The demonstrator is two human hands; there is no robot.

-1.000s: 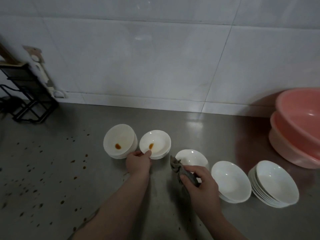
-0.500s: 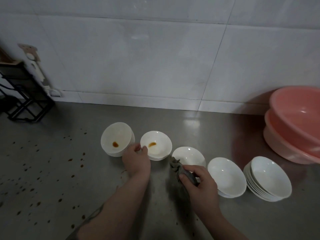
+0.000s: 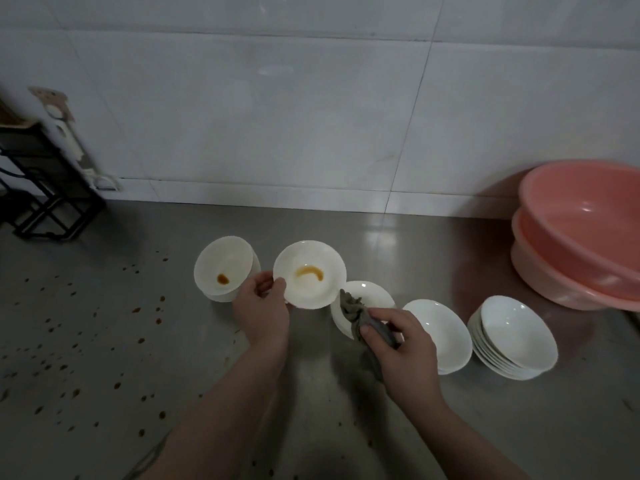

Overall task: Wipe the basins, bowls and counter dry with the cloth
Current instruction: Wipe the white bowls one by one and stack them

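My left hand pinches the near rim of a white bowl and holds it tilted above the steel counter; a streak of brown liquid runs across its inside. Left of it stands a stack of white bowls with a brown drop in the top one. My right hand grips a bunched grey cloth over another white bowl. To the right are one more white bowl and a taller stack of white bowls. Two nested pink basins sit at the far right.
Brown droplets speckle the left part of the counter. A black wire rack stands at the back left by the white tiled wall, with a white wall fitting beside it.
My left hand has lifted and tilted the bowl it was touching, and the brown drop inside has smeared into a streak. My right hand with the cloth has stayed about where it was.
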